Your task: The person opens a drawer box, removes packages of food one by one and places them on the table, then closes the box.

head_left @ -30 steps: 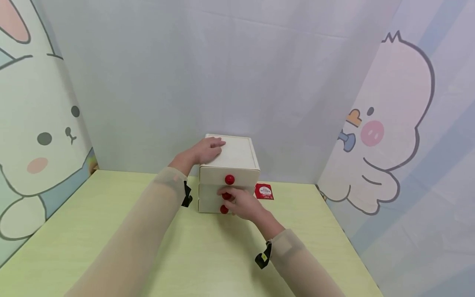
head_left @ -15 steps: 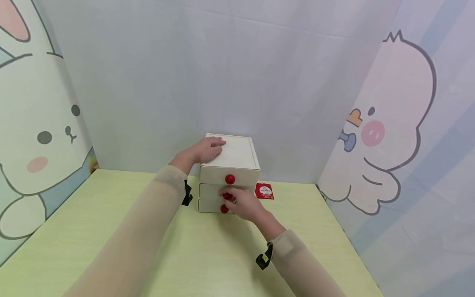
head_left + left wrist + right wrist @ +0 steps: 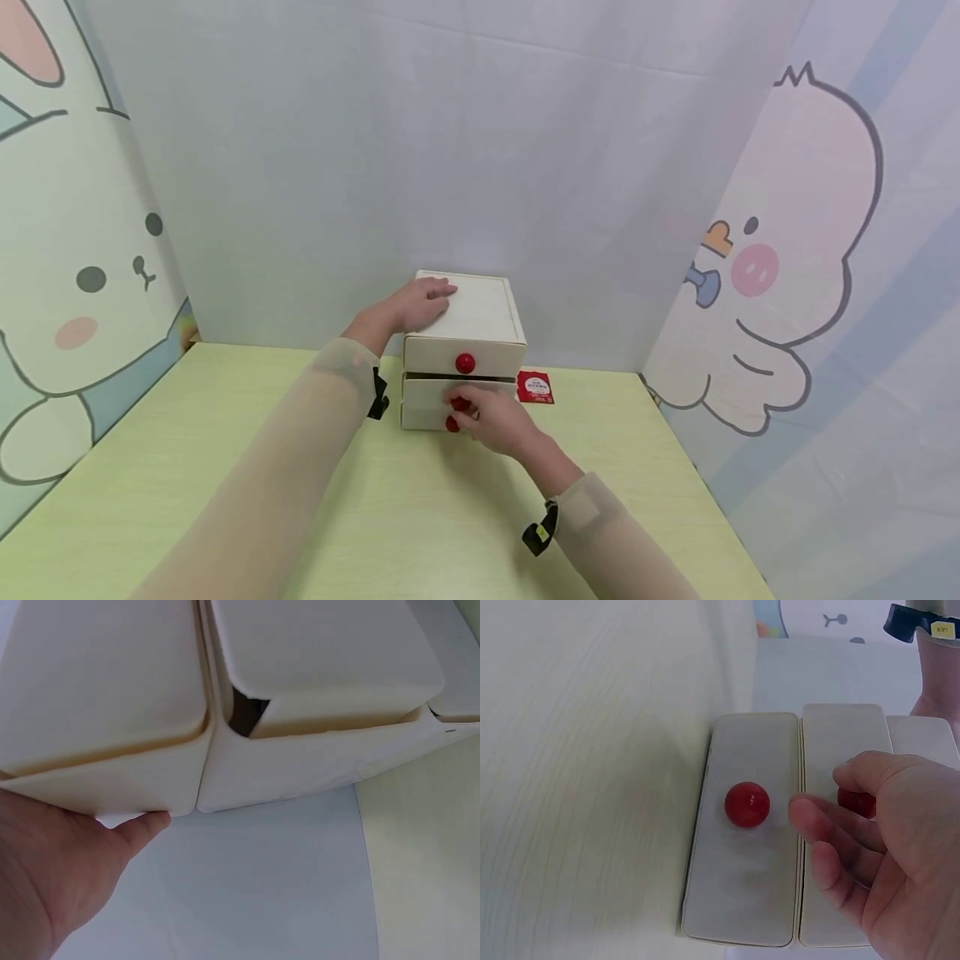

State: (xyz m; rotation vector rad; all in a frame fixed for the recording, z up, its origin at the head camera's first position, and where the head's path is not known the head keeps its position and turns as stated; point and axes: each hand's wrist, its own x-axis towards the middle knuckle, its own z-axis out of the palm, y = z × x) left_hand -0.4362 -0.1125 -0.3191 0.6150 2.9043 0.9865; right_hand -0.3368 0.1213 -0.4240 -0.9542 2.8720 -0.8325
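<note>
A small white cabinet [image 3: 483, 308] with three stacked drawers stands on the table, each drawer having a round red knob. My left hand [image 3: 420, 305] rests on the left part of its top, fingers extended. With thumb and fingers, my right hand [image 3: 495, 421] pinches the middle knob [image 3: 857, 802], which the hand partly hides. The middle drawer [image 3: 330, 660] juts out a little, leaving a dark gap under the top drawer [image 3: 427, 356]. Above the right hand is the top knob [image 3: 465, 363]; the bottom knob [image 3: 747, 805] is just beside its curled fingers.
A red packet [image 3: 536, 387] with a white label lies on the table right of the cabinet. The pale yellow-green table [image 3: 420, 517] reaches back to a grey curtain [image 3: 465, 150]. Cartoon-printed curtains flank both sides.
The middle drawer has come slightly forward, with my right hand moving back toward me on its knob. A dark gap now shows above that drawer. My left hand stays in place.
</note>
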